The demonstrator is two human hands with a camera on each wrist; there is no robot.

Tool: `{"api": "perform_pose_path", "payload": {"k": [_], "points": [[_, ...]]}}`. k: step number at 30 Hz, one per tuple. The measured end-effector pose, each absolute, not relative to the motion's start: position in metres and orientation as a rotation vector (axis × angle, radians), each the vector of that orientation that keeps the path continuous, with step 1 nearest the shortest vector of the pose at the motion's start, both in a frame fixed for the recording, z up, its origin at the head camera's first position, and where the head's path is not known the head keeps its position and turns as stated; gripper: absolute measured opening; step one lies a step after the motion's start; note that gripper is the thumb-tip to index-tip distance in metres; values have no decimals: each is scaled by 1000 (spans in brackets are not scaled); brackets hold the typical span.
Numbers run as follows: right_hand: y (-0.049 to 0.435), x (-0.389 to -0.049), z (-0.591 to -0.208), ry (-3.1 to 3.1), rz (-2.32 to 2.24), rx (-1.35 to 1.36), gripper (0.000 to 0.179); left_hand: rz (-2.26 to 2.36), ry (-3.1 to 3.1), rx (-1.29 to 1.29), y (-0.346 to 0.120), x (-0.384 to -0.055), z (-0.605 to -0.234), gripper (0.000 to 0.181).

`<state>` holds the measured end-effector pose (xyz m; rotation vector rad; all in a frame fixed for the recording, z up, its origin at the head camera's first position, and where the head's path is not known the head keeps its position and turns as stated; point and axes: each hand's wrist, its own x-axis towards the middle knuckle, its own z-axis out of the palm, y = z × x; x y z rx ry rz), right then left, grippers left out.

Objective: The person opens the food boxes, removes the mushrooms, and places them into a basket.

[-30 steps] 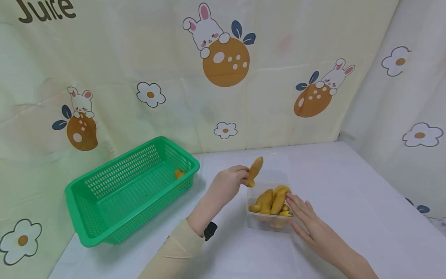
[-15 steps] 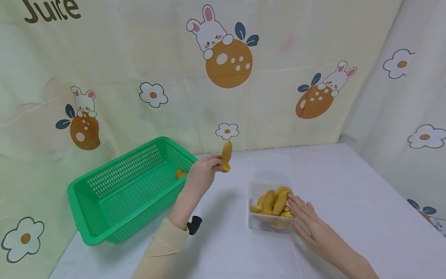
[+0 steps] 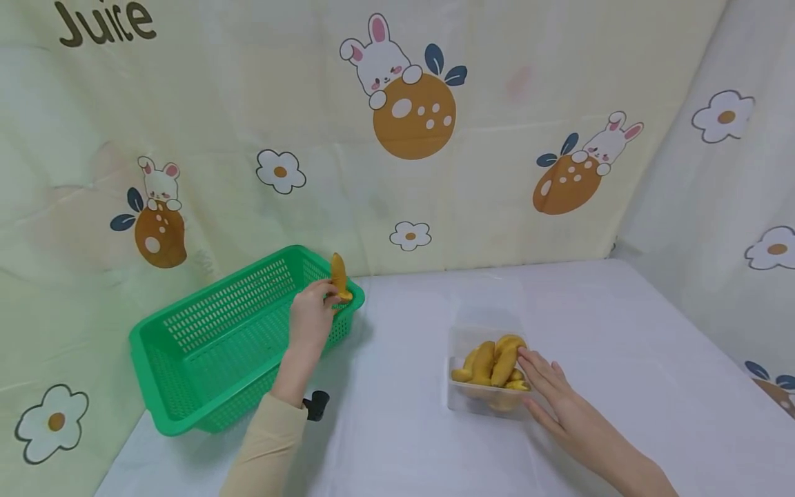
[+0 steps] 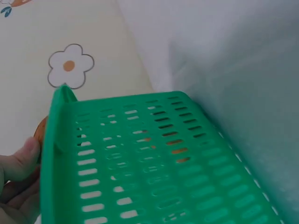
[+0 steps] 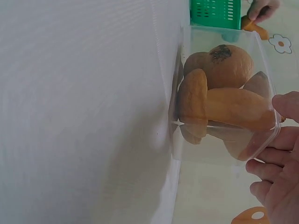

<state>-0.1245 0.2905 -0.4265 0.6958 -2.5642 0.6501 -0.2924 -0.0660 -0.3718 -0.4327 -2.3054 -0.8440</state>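
Observation:
In the head view my left hand [image 3: 312, 314] pinches a plump yellow banana-shaped piece [image 3: 338, 273] upright at the right end of the green basket [image 3: 205, 345]. The basket's wall hides most of that piece in the left wrist view, where the thumb and some fingers [image 4: 21, 163] show beside the rim. My right hand [image 3: 555, 400] rests against the side of a clear plastic box [image 3: 481, 400], its fingers fairly straight. Inside the box lie several similar yellow pieces [image 5: 240, 107], one with a dark patch. Their exact kind is unclear.
White cloth [image 3: 397, 428] covers the table. A patterned curtain [image 3: 310, 214] hangs along its far edge, and another cloth hangs at the right. Through slots in the basket's wall, bits of an orange-yellow piece [image 4: 175, 147] show.
My left hand has carried the yellow piece leftward from above the clear box to the basket's right end. The right hand keeps its place against the box.

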Motion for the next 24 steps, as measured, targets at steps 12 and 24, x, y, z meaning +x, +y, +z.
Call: {"api": "perform_pose_path", "payload": {"k": [12, 24], "points": [[291, -125, -428, -2578, 651, 680, 56, -789, -2384, -334, -75, -295, -380, 12], [291, -125, -429, -2569, 646, 687, 56, -824, -2479, -242, -75, -294, -378, 12]]}}
